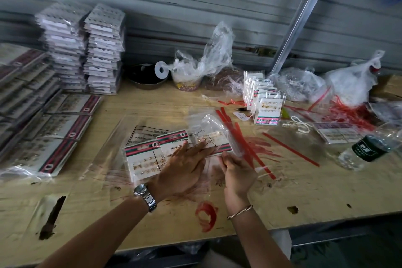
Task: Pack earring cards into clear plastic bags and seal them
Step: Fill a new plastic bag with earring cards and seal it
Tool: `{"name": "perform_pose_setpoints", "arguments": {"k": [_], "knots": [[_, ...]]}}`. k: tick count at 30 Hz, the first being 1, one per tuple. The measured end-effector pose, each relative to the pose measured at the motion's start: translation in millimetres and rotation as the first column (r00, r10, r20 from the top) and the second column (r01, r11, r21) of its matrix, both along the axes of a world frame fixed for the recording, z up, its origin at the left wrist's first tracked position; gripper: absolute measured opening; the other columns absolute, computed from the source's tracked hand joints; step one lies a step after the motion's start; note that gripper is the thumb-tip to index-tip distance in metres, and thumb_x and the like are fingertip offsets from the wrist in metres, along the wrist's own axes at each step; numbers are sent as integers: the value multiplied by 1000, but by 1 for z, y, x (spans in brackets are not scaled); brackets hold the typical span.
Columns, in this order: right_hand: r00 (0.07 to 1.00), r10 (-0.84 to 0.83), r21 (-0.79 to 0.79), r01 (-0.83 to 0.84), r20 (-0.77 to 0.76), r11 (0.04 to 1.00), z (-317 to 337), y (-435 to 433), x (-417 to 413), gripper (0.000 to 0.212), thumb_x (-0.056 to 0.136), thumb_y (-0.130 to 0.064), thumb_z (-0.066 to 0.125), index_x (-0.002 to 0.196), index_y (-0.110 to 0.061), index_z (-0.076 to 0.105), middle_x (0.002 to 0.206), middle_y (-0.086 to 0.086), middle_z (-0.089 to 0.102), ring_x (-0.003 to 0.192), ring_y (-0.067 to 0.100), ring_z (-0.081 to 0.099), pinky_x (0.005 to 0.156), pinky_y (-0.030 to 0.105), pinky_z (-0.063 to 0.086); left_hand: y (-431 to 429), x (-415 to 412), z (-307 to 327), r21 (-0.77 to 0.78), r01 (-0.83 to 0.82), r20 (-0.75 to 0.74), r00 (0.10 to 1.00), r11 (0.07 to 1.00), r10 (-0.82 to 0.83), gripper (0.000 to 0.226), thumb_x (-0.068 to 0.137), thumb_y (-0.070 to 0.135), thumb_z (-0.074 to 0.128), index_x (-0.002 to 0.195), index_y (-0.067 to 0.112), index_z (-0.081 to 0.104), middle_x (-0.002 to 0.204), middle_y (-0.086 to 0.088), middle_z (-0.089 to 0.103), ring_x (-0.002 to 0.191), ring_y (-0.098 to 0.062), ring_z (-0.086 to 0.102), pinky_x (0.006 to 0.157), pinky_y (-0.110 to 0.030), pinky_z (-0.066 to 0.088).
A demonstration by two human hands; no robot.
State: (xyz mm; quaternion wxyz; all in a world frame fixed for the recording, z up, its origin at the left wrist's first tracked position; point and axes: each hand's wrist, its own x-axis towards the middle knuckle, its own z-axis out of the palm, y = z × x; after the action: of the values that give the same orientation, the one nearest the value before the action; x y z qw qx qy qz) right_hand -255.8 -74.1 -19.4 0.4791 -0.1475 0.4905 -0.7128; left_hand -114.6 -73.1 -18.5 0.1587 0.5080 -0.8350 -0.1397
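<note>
Left hand (182,167): spread flat, fingers straight, pressing down on the earring cards; a steel link watch (145,197) sits on the wrist.
Right hand (238,172): fingers curled, pinching the near edge of the clear plastic bag; a thin metal bangle (240,211) circles the wrist.
Flat packs (58,130): far left, glossy film-wrapped cards in overlapping rows, each with a dark red stripe.
Stacks (102,50): back left, two tall piles of bagged grey-white cards.
Earring cards (143,156): middle of the tabletop under the left hand; white rectangles that overlap, each with a green-and-red striped header and rows of small gold studs.
Clear plastic bag (208,121): thin, shiny, creased film lying over the cards, its right end lifted; black print, upside down, reads "MADE IN CHINA", the rest too blurred to read.
Bowl (148,77): dark, round, at the back, with a white reel (161,70) leaning on it.
Crumpled bags (211,54): wrinkled clear film, heaped behind.
Red strips (241,148): narrow, flat, glossy, scattered just right of the bag.
Standing row (264,104): bagged cards upright, one behind another.
Bottle (367,148): clear plastic, dark green label, writing unreadable.
Tabletop (304,193): pale plywood, scuffed, smeared red.
</note>
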Motion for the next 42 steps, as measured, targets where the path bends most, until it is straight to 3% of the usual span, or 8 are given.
{"name": "perform_pose_setpoints", "arguments": {"k": [9,15,21,24,26,34,38,42], "knots": [[981,-35,22,32,189,999,-9,-8,2,16,85,20,55,79,7,61,58,4,70,56,16,70,58,25,59,0,-2,0,6,-44,9,999,999,44,49,104,28,30,150,41,18,161,7,17,148,-28,15,121,-43,13],[996,-31,-16,33,87,999,-4,3,14,25,81,27,53,77,4,61,52,3,65,50,12,66,53,25,58,-3,-7,6,-42,-154,1,988,987,154,52,97,34,41,148,38,32,156,10,30,141,-20,34,112,-39,33],[977,196,-9,-196,85,981,0,10,-11,30,93,16,42,96,1,69,85,0,66,69,-8,65,78,12,50,-14,-19,7,-79,-62,61,996,995,67,53,103,31,30,154,27,18,163,-2,7,150,-22,6,121,-35,12],[998,42,-3,-42,46,999,-2,4,-8,41,87,24,43,63,2,67,55,7,64,48,10,63,52,20,54,-12,-21,6,-46,-5,-13,1000,999,5,48,105,28,28,153,27,22,161,1,15,149,-18,13,120,-32,14],[999,-4,39,2,54,999,1,-2,1,30,86,26,46,72,5,63,51,5,63,47,12,61,49,20,53,-10,-21,5,-34,13,-26,1000,999,-14,47,106,28,28,153,28,22,161,2,15,149,-17,12,119,-32,14],[999,-48,137,47,4,989,-8,-18,20,21,88,20,50,88,8,67,56,0,66,52,10,63,51,21,54,-6,-17,6,-20,28,-88,996,999,-30,47,105,28,33,151,30,25,160,6,20,148,-15,16,120,-31,15],[976,9,92,11,-217,996,-7,-20,28,31,89,18,48,90,2,75,86,18,68,79,21,59,75,36,46,-6,-17,8,-63,41,-124,991,997,-49,46,105,26,35,150,27,30,158,6,25,147,-12,20,120,-26,13],[985,78,49,-71,-157,996,-6,-21,25,27,93,16,44,106,5,64,92,11,67,74,6,66,68,13,52,-5,-16,9,-109,45,-149,987,993,-61,45,104,22,37,149,21,32,156,1,28,146,-13,23,121,-25,13]]}}
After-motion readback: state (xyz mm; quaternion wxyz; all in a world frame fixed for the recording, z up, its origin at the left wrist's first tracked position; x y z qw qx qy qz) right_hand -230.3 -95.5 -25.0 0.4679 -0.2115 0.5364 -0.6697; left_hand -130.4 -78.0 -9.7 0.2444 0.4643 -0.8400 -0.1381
